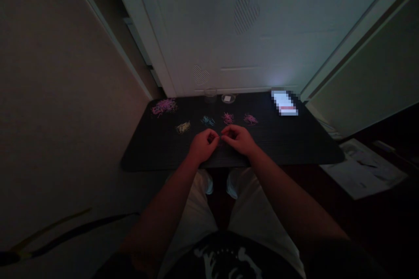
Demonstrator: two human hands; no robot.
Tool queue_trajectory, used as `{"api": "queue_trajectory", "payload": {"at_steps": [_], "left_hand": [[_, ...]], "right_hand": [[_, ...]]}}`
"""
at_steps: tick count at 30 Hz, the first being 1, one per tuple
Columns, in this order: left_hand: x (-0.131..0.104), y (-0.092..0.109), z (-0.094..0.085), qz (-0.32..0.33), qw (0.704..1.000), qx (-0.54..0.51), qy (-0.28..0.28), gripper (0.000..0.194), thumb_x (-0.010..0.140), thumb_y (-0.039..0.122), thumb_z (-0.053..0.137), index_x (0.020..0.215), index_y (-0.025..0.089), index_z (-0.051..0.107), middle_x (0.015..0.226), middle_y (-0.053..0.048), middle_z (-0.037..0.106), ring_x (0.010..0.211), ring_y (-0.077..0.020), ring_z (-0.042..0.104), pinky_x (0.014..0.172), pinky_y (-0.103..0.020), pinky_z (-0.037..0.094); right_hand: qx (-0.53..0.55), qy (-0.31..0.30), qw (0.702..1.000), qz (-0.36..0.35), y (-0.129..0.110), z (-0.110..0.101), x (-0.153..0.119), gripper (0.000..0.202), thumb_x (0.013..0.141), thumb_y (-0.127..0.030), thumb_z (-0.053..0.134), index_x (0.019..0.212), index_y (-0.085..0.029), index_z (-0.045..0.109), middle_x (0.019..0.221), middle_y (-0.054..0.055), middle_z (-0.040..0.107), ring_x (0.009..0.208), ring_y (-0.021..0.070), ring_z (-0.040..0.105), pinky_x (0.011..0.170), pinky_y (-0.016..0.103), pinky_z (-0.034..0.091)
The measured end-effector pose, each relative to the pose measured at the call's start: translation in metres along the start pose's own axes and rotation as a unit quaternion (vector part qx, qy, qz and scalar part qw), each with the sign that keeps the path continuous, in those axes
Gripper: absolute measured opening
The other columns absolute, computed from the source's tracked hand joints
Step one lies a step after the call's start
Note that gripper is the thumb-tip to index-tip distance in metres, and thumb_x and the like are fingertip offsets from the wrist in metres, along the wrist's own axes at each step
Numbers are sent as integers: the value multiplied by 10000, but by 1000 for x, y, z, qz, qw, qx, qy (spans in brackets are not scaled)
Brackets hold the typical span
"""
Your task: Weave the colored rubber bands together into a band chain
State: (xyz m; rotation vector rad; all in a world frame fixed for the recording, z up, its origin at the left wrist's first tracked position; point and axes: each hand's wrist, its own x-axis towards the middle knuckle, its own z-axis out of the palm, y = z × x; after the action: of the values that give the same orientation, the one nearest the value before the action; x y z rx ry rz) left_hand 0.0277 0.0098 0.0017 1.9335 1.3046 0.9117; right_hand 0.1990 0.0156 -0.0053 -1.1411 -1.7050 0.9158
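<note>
Gently, I'd steady the left hand (203, 144) and right hand (240, 139) close together at mid-frame, thumbs and forefingers pinched on what I cannot tell, without brushing the blue strands (207, 120) or pink strands (228, 118) just above on the worktop (288, 144).

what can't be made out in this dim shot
All in the head view:
Whether the left hand and right hand hold anything: too small and dim.
What the bright object shows: pixelated.
Any writing on the papers: blurred, dark.
Rest of the shirt: cut off by the bottom edge.
</note>
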Motion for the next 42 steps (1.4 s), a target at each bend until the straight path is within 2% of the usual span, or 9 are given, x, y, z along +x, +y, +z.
{"api": "queue_trajectory", "payload": {"at_steps": [2, 4, 8, 10, 13, 19, 28, 35, 42], "left_hand": [[0, 0, 0, 0, 1000, 1, 0, 103, 792, 267, 541, 795, 171, 577, 717, 2, 621, 634, -113, 563, 596, -228, 443], [0, 0, 1, -1, 1000, 3, -2, 103, 791, 268, 542, 803, 172, 579, 723, 1, 627, 642, -116, 570, 601, -231, 446], [0, -1, 1, 1, 1000, 5, 1, 116, 792, 277, 543, 810, 171, 586, 735, -5, 634, 651, -118, 577, 602, -231, 446], [0, -1, 1, 1, 1000, 4, 3, 121, 793, 280, 543, 810, 170, 589, 736, -5, 636, 648, -116, 577, 604, -230, 447], [-1, -1, 0, 2, 1000, 6, 7, 125, 794, 283, 544, 811, 169, 591, 746, -8, 639, 653, -116, 578, 611, -231, 449], [0, 2, 0, -6, 1000, 5, 2, 140, 795, 299, 547, 814, 169, 596, 750, -14, 645, 665, -125, 584, 603, -234, 449], [0, -1, 0, 3, 1000, -11, 10, 145, 798, 298, 546, 814, 165, 602, 770, -17, 651, 672, -121, 585, 595, -228, 444], [1, -2, 0, 2, 1000, -27, 9, 168, 805, 312, 542, 812, 161, 613, 766, -18, 653, 671, -120, 591, 619, -229, 463], [1, -3, 0, 7, 1000, -19, 13, 175, 807, 310, 544, 814, 160, 634, 767, -20, 663, 680, -123, 599, 631, -226, 468]], "right_hand": [[-26, -10, 1000, -1, -1, 0, 0, 119, 722, -282, 602, 740, -165, 607, 632, -5, 576, 566, 108, 493, 537, 235, 385], [-35, 11, 999, -5, -1, -1, 1, 115, 734, -278, 582, 712, -166, 600, 652, 4, 593, 590, 114, 508, 549, 238, 391], [18, 76, 997, 16, 3, -3, 3, 149, 738, -307, 573, 681, -172, 547, 597, -17, 537, 544, 102, 474, 516, 229, 374], [48, 89, 994, 33, 5, -3, 3, 165, 741, -323, 568, 680, -175, 529, 565, -31, 496, 504, 93, 441, 485, 223, 350], [54, 78, 995, 33, 7, -3, 3, 153, 743, -315, 564, 691, -173, 538, 577, -28, 500, 505, 92, 441, 485, 224, 349], [18, 41, 999, 8, 6, -2, 2, 112, 727, -269, 575, 760, -165, 598, 677, 8, 600, 600, 117, 524, 558, 240, 405], [12, -9, 1000, -6, 5, -1, 1, 194, 690, -230, 607, 870, -164, 636, 656, -15, 553, 543, 92, 470, 512, 225, 381], [-15, -14, 1000, -22, 5, -2, 1, 148, 703, -268, 627, 806, -164, 652, 661, -4, 556, 570, 99, 478, 533, 230, 383], [0, -20, 1000, -13, 1, -2, -1, 211, 696, -299, 648, 850, -155, 651, 661, -6, 560, 540, 89, 463, 506, 220, 373]]}}
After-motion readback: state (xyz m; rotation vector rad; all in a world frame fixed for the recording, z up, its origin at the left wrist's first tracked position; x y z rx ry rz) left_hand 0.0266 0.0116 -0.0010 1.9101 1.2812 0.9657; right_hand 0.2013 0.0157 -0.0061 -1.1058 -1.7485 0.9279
